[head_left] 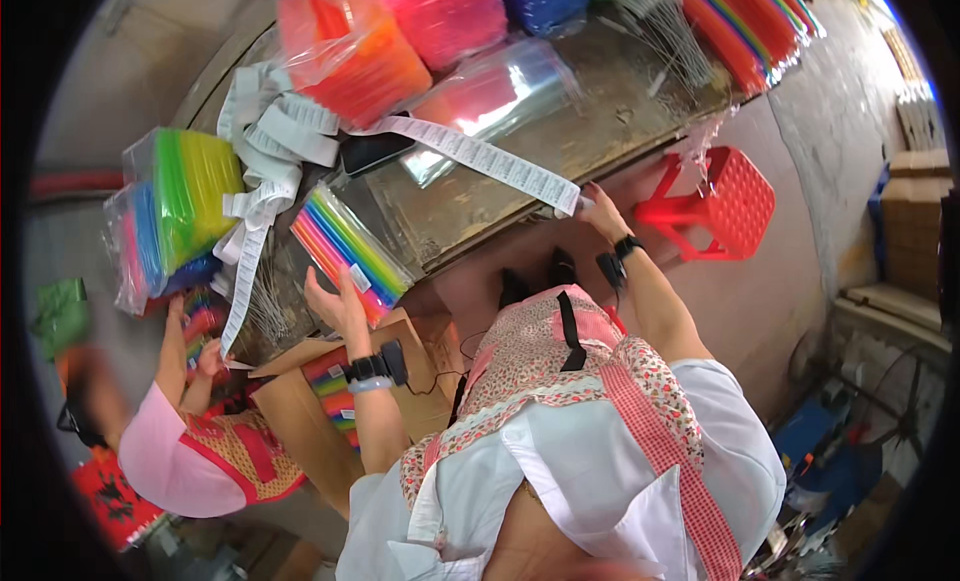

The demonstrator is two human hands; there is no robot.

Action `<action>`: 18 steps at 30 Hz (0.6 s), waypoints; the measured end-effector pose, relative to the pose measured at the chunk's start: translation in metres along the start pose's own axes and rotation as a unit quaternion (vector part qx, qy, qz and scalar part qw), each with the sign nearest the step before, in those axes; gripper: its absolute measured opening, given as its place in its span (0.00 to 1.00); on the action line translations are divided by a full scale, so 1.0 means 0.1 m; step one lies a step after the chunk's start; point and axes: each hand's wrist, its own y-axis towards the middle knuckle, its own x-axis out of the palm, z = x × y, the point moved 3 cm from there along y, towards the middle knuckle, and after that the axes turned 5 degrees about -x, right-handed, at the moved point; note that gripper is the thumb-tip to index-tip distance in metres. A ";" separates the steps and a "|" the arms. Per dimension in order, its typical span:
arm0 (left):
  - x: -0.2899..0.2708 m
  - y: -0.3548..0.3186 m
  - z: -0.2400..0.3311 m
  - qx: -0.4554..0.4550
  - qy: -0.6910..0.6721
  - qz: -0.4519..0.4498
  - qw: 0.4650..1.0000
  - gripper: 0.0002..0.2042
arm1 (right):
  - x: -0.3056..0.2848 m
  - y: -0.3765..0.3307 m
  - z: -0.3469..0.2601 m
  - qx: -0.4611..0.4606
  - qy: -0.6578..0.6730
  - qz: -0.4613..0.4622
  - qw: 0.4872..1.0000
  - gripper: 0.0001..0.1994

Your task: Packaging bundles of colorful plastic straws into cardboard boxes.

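Rainbow-striped clear packet of plastic straws (348,249) on worn wooden bench (520,161); my left hand (335,299) grips it, right hand (600,209) pinches long white label strip (480,156) beside.

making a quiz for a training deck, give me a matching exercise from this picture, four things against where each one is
Things:
1. left hand
2. right hand
3. red plastic stool
4. cardboard box

Places:
A. on the floor beyond the bench edge, to the person's right
B. at the end of the long white label strip
C. under the left forearm, holding rainbow packs
D. against the pack of rainbow straws at the bench edge

Pairs: 1-D, 2-B, 3-A, 4-C
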 end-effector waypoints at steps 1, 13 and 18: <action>-0.09 -0.03 0.23 0.044 -0.093 -0.041 0.994 0.17 | 0.01 0.05 0.15 -0.036 -0.030 0.027 0.999 0.30; 0.02 -1.67 2.09 0.114 -0.406 -0.410 0.809 0.22 | -0.15 -0.61 -2.58 0.086 0.212 -0.328 0.917 0.14; -0.16 -1.83 2.70 -0.146 -0.541 -0.629 0.539 0.18 | -0.60 -0.34 -3.09 0.069 0.240 -0.307 0.918 0.14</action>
